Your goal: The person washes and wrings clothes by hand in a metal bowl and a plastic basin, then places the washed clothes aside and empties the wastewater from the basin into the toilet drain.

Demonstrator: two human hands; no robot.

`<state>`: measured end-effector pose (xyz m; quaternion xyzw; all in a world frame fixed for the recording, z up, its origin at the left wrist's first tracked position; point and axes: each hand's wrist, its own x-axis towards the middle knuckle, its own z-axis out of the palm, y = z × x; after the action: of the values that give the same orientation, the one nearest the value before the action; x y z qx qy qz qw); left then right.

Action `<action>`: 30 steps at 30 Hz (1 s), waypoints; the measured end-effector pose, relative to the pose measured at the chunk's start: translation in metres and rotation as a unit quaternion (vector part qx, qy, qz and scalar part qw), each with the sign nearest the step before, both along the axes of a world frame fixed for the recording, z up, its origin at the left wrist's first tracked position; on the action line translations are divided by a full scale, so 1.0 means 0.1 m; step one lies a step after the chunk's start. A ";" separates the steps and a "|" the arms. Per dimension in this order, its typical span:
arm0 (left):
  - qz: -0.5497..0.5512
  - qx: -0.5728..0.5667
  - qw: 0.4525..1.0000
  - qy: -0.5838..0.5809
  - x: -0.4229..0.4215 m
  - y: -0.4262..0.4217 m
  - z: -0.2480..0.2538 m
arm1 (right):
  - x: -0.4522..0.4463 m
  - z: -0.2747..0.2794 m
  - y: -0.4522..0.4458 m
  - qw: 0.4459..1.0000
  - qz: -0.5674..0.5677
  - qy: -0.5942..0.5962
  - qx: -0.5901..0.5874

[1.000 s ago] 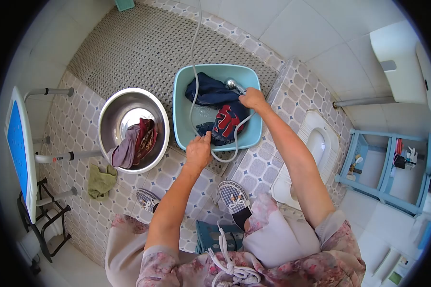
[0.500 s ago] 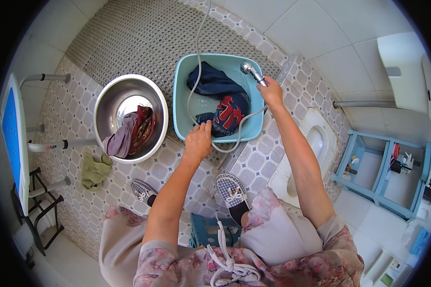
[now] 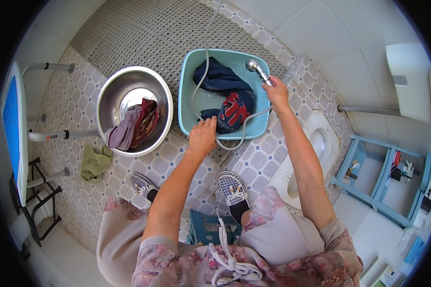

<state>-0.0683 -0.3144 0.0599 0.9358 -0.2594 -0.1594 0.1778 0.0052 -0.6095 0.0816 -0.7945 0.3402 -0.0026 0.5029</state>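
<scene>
My right hand (image 3: 277, 93) is closed round the handle of a chrome shower head (image 3: 256, 67), above the right side of a light blue basin (image 3: 183, 95). Inside the basin lies a wet dark navy garment (image 3: 220, 79) with a red pattern, beside a little water. My left hand (image 3: 203, 136) rests at the basin's near rim, its fingertips by the garment's lower left edge; whether they grip cloth or rim is hidden. A grey hose (image 3: 207, 43) crosses the basin and loops round to the shower head.
Left of the basin stands a steel bowl (image 3: 166, 115) with purple and dark red cloths (image 3: 141, 122). A green cloth (image 3: 96, 163) lies on the tiles. At right are a squat toilet (image 3: 321, 143) and a blue shelf (image 3: 378, 198); a blue-topped chair (image 3: 15, 129) stands far left.
My right hand has lifted the shower head away from the garment, up and to the right. My left hand has stayed at the near rim. The view has shifted a little.
</scene>
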 end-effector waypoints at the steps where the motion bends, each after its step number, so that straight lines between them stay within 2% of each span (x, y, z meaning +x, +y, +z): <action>1: 0.001 0.000 1.000 -0.001 0.00 0.00 0.00 | 0.00 -0.01 0.00 1.000 -0.003 -0.003 0.004; 5: -0.004 0.000 1.000 0.001 0.00 0.01 -0.03 | 0.00 -0.20 -0.08 1.000 -0.006 -0.002 -0.020; 9: -0.002 -0.018 1.000 0.010 0.01 0.03 0.01 | 0.04 -0.09 -0.06 0.987 0.003 0.035 0.160; 10: 0.000 -0.021 1.000 0.005 0.01 0.03 -0.01 | 0.07 -0.05 0.03 0.984 0.024 0.028 0.177; 14: 0.007 -0.022 0.999 0.023 0.01 0.04 0.02 | 0.19 0.74 0.73 0.972 0.112 -0.009 0.207; 17: 0.002 -0.029 0.999 0.030 0.01 0.07 0.03 | 0.39 1.12 1.30 0.949 0.209 -0.037 0.232; 18: -0.007 -0.024 0.999 0.044 0.03 0.07 0.05 | 0.46 1.16 1.48 0.937 0.245 -0.046 0.246; 21: -0.015 -0.105 0.992 0.070 0.07 0.18 0.07 | 0.77 1.11 2.01 0.918 0.305 -0.001 0.255; 22: -0.006 -0.169 0.984 0.061 0.08 0.26 0.10 | 0.86 1.09 2.16 0.912 0.311 0.018 0.268; 25: -0.003 -0.379 0.922 0.078 0.17 0.66 0.31 | 1.13 0.96 2.51 0.890 0.332 0.075 0.303; 28: 0.146 -0.507 0.846 0.075 0.26 1.15 0.42 | 1.44 0.65 2.72 0.880 0.338 0.124 0.309; 29: 0.210 -0.545 0.812 -0.004 0.27 1.27 0.35 | 1.50 0.60 2.80 0.882 0.306 0.140 0.331; 30: 0.320 -0.654 0.675 0.121 0.24 1.36 0.45 | 1.55 0.56 2.87 0.881 0.274 0.156 0.352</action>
<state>-0.0443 -0.1780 0.1052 0.5793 0.0415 0.0060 0.8140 0.1599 -0.3222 0.1380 -0.6168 0.1618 0.3793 0.6704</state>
